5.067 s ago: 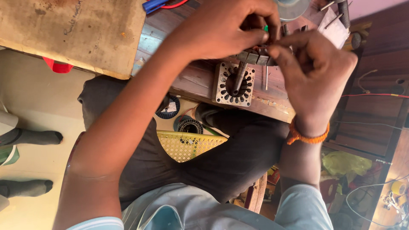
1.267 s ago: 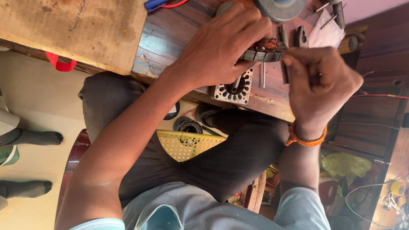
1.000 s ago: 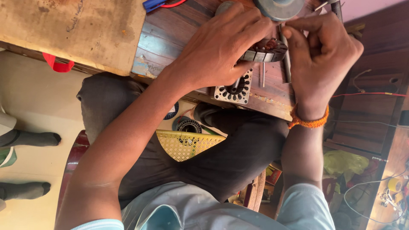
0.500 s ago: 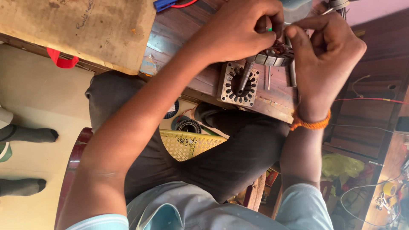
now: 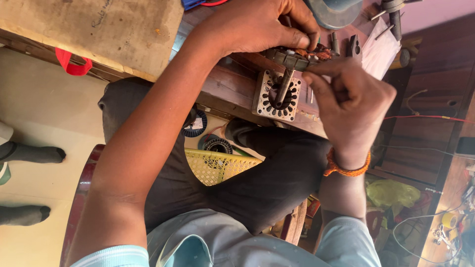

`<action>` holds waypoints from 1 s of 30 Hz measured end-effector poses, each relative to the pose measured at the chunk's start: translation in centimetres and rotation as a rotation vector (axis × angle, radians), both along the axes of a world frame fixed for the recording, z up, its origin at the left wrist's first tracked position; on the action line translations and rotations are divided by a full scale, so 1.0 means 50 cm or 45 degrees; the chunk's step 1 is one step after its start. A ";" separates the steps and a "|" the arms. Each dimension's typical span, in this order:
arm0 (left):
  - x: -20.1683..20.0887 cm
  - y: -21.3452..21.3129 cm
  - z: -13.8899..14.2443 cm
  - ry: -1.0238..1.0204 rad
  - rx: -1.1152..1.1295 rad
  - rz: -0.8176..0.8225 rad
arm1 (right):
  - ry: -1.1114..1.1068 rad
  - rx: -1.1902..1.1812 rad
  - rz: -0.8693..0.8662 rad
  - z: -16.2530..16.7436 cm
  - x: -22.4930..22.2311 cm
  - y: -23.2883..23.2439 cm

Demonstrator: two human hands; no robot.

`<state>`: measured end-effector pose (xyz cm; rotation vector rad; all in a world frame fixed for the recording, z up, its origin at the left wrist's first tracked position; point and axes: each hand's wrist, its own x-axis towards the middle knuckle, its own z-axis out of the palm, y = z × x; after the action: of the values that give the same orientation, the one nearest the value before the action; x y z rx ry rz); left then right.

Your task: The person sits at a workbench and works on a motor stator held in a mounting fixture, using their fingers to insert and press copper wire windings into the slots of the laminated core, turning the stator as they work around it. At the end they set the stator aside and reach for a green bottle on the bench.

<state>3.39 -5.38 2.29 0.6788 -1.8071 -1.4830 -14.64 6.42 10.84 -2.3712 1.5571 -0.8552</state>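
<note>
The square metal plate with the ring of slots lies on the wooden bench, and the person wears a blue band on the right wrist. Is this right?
Not quite. The head view shows the band on the right wrist is orange, not blue. The square slotted plate does lie on the wooden bench.

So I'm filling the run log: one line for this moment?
left hand: grips motor rotor | right hand: fingers at rotor | rotor shaft in stator plate

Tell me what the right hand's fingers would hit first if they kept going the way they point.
Probably the wound motor part gripped by the left hand; the right hand points its fingertips up-left at it, nearly touching, though depth is unclear.
</note>
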 end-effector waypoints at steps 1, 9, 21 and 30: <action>0.002 -0.001 0.001 0.011 -0.099 -0.003 | 0.032 0.013 -0.032 -0.006 -0.001 0.003; 0.023 0.020 0.008 0.054 -0.587 0.059 | 0.085 0.135 0.160 -0.073 -0.022 0.018; -0.031 0.118 -0.018 -0.285 -1.033 0.640 | -0.013 0.024 -0.125 -0.087 -0.120 0.024; -0.045 0.125 -0.031 -0.349 -1.137 0.753 | -0.033 -0.104 -0.063 -0.013 -0.096 0.002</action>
<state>1.16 0.88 0.74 0.8456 -1.9718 -0.1458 -19.44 6.51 10.18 -2.3756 1.6071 -0.9739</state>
